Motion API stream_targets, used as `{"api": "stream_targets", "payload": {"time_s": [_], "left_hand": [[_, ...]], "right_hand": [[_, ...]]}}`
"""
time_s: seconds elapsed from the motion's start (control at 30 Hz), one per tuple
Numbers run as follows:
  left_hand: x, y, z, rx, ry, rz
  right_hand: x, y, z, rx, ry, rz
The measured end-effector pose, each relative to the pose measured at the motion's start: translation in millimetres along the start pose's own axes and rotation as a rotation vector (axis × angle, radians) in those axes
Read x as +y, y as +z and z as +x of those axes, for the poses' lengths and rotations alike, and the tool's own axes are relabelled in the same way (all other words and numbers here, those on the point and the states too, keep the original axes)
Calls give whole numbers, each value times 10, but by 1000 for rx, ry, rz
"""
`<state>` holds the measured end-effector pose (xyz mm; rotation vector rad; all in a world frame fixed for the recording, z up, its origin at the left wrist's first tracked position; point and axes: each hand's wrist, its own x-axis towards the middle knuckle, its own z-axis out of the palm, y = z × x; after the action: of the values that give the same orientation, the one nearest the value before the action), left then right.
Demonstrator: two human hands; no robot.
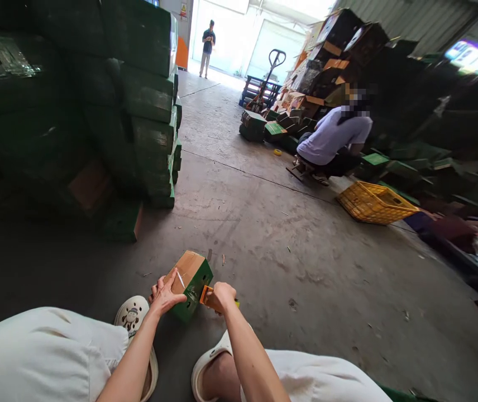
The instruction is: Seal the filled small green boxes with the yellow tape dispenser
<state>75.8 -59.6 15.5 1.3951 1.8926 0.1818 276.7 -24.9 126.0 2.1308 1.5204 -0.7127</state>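
A small cardboard box (194, 267), brown on one face and green on the sides, stands on the floor between my feet. Across its near left corner lies my left hand (166, 293), fingers spread over the brown face and thumb along the green side, holding it. My right hand (222, 297) is closed around an orange tape dispenser (205, 294), whose front end is against or very near the box's green right side. A bit of yellow-green shows below that hand; the rest of the tool is hidden by my fingers. Clear tape glints on the green side.
Tall stacks of green boxes (151, 134) rise at left. To the right, a person in a light shirt (335, 137) squats near a yellow crate (375, 202) and piled boxes. Farther back stand a pallet jack (273, 67) and another person (208, 47). A yellow tape roll (278, 152) lies on the floor.
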Motion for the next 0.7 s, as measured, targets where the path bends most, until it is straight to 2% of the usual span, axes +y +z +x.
{"api": "stream_targets", "payload": {"time_s": [0.1,0.17,0.3,0.4,0.5,0.63,0.7], "left_hand": [[-5,0,11,-19,10,14],[27,20,-26,-20,7,33],[129,79,-147,18,18,90],[215,166,-223,22,25,145],[334,354,-285,62,42,232],[555,687,-336,258,142,371],[681,792,-309,322,181,415]], "right_hand": [[234,5,-137,-12,2,10],[295,-3,-207,-11,-15,24],[163,-2,-235,12,-62,54],[87,65,-219,22,-41,50],[168,196,-225,19,-7,51],[396,359,-263,24,34,65],[507,402,-293,23,56,77]]}}
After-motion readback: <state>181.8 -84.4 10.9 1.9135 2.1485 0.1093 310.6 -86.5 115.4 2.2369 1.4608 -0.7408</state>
